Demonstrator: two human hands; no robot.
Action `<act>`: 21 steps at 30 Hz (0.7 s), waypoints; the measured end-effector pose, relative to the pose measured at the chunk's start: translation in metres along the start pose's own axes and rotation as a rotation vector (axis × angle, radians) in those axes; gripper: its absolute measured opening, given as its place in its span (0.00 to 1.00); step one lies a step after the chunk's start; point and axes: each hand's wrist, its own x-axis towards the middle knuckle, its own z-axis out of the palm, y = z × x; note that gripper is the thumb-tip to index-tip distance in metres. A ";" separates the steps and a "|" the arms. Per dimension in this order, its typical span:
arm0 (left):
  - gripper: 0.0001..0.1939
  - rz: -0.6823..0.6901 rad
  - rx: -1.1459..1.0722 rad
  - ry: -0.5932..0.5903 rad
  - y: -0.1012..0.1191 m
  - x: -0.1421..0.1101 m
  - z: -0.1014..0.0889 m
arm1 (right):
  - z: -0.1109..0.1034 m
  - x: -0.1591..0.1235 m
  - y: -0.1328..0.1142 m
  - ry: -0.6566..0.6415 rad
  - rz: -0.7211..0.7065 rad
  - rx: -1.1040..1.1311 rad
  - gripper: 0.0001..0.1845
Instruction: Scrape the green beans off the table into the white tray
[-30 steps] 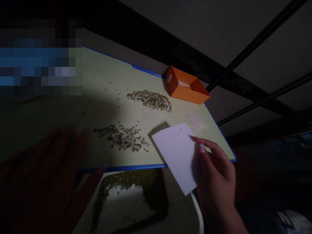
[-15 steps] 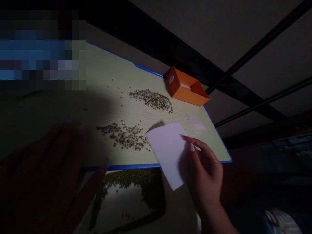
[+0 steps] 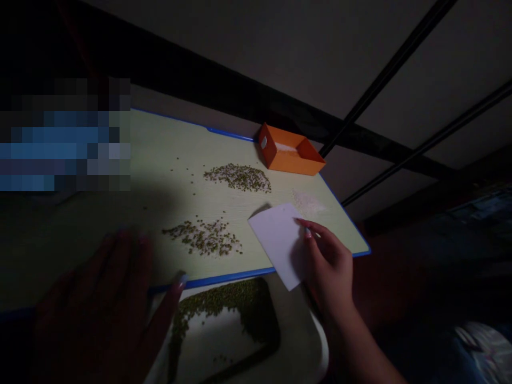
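Observation:
My right hand (image 3: 330,266) pinches a white card (image 3: 278,242) by its right edge, holding it over the near right part of a pale green table with a blue rim (image 3: 224,277). Left of the card lies a loose pile of green beans mixed with white grains (image 3: 204,237). A second mixed pile (image 3: 238,177) lies farther back. My left hand (image 3: 108,309) rests flat in shadow on the table's near edge, fingers spread. Just below the edge sits a white tray (image 3: 304,346) holding green beans (image 3: 236,304).
An orange open box (image 3: 288,154) with white grains inside stands at the table's far right edge. A small heap of white grains (image 3: 306,201) lies beside the card. A blurred patch covers the far left. Dark rails cross the floor beyond the table.
The card and my right hand have slid left and a little farther onto the table, toward the near bean pile. The camera view has shifted downward. My left hand stays flat.

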 end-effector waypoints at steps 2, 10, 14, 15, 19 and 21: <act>0.38 0.047 -0.005 0.032 -0.001 0.002 0.000 | -0.004 0.009 0.005 0.038 0.021 -0.001 0.12; 0.39 0.071 0.071 0.063 -0.008 0.005 0.002 | -0.022 0.035 0.026 0.153 0.022 -0.014 0.15; 0.39 0.069 0.111 0.013 -0.007 0.010 -0.001 | -0.022 0.043 0.036 0.177 0.031 0.012 0.17; 0.38 0.065 0.125 0.008 -0.006 0.011 -0.002 | -0.022 0.045 0.039 0.179 0.031 0.017 0.17; 0.38 0.128 0.177 0.030 -0.006 0.013 -0.008 | -0.022 0.052 0.045 0.206 0.015 -0.011 0.17; 0.39 0.175 0.205 0.029 -0.008 0.014 -0.010 | -0.024 0.055 0.046 0.240 0.000 -0.014 0.17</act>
